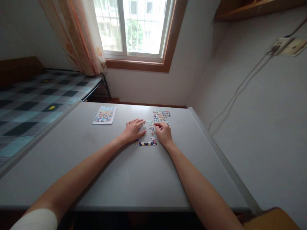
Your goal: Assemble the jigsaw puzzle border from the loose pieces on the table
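Observation:
A rectangular frame of joined puzzle pieces [146,144] lies on the grey table [124,179], its middle bare. Over its left side rests my left hand [134,130], fingers spread, covering part of that edge. My right hand [163,132] is beside the frame's upper right corner, thumb and forefinger pinched together; whatever is between them is too small to make out. Just beyond my right hand is a loose pile of small puzzle pieces [161,114], partly hidden by it. A printed picture sheet [105,115] lies flat to the left.
A bed with a checked cover [52,91] stands to the left of the table. Behind the table are a window [134,28] and an orange curtain [79,38]. Cables hang from a wall socket [279,46] at the right. A wooden chair back [273,220] shows at the bottom right.

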Motion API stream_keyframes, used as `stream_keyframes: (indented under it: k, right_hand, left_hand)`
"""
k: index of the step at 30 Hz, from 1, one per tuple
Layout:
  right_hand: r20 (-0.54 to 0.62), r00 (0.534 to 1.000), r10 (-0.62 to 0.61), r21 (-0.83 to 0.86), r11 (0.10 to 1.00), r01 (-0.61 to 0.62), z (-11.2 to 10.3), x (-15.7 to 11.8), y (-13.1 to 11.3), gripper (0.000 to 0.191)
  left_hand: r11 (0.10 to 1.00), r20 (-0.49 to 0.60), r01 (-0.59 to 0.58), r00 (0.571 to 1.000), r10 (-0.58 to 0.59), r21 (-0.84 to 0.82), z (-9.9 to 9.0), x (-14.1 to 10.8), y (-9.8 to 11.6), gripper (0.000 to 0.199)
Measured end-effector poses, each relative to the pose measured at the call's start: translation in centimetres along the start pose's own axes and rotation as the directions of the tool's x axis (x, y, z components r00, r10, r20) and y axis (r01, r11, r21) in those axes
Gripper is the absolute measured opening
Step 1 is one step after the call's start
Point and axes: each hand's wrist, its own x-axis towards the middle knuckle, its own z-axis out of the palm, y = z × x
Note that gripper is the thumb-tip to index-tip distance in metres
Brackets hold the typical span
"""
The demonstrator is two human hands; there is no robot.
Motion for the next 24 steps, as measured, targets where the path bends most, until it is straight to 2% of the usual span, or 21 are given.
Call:
stream_keyframes:
  k: [3, 6, 8, 13, 16, 24]
  right_hand:
    - [0.014, 1.0, -0.002, -0.015, 1.0, 0.002, 0.0, 0.0, 0.0, 0.024]
    - [0.034, 0.999, -0.008, -0.036, 0.999, 0.009, 0.1, 0.1, 0.0, 0.025]
    - [0.047, 0.999, -0.014, -0.056, 0.998, 0.017, 0.2, 0.1, -0.1, 0.025]
    - [0.082, 0.996, -0.043, -0.141, 0.988, 0.055, 0.2, -0.1, -0.2, 0.025]
    - [0.111, 0.992, -0.055, -0.197, 0.977, 0.077, 0.1, -0.3, -0.4, 0.025]
    - [0.196, 0.978, -0.075, -0.161, 0.981, 0.107, 0.1, -0.3, -0.6, 0.025]
  left_hand:
    - [0.997, 0.001, 0.038, 0.999, -0.039, -0.061, -2.2, 0.4, -0.3, 0.049]
    - [0.999, 0.04, 0.01, 0.999, -0.008, -0.053, -3.9, -0.3, -0.6, 0.055]
    - [0.999, 0.075, -0.036, 0.996, 0.037, -0.019, -4.3, -1.3, -0.9, 0.063]
    - [0.98, 0.145, -0.197, 0.97, 0.195, -0.002, -3.2, -4.4, -1.5, 0.067]
    - [0.961, 0.15, -0.277, 0.949, 0.276, -0.012, -2.3, -5.2, -1.5, 0.069]
    - [0.978, 0.095, -0.203, 0.976, 0.198, 0.05, -2.1, -5.8, -2.5, 0.054]
